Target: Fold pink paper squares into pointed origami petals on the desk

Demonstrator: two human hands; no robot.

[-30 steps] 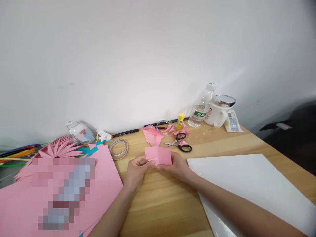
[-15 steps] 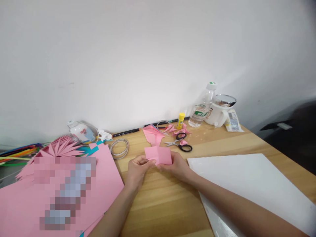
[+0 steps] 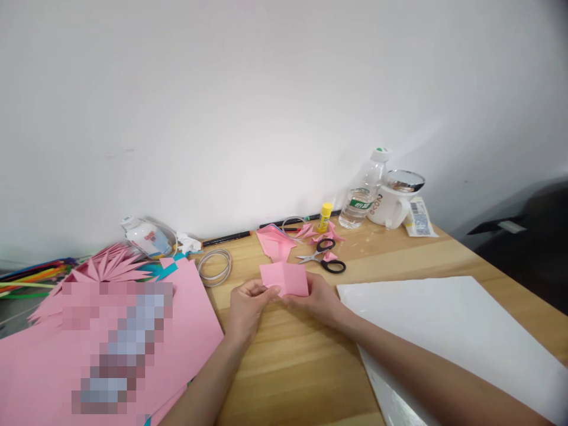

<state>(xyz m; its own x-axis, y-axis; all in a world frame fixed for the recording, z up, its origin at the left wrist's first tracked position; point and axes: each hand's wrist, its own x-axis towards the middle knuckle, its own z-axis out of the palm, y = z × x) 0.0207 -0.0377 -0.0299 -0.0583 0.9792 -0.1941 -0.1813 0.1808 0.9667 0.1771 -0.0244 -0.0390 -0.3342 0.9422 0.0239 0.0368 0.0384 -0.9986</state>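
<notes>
A small creased piece of pink paper (image 3: pixel 286 278) is held up between both hands over the wooden table. My left hand (image 3: pixel 248 302) is closed on its left lower edge, thumb in front. At the opposite side, my right hand (image 3: pixel 319 296) grips the paper, with most of its fingers hidden behind it. Just beyond lies other cut pink paper (image 3: pixel 276 241). Black-handled scissors (image 3: pixel 326 255) rest with blades parted, a pink scrap by the handles. Behind them a yellow glue stick (image 3: pixel 325 218) stands upright among pink pieces.
Large pink sheets (image 3: pixel 195 313) with a folded pink fan (image 3: pixel 104 266) cover the left. A white board (image 3: pixel 435 319) lies at right. Along the wall are a white bottle (image 3: pixel 148 238), a coiled ring (image 3: pixel 215 267), a black marker (image 3: pixel 227 239), a water bottle (image 3: pixel 361 198) and a white mug (image 3: pixel 389 204).
</notes>
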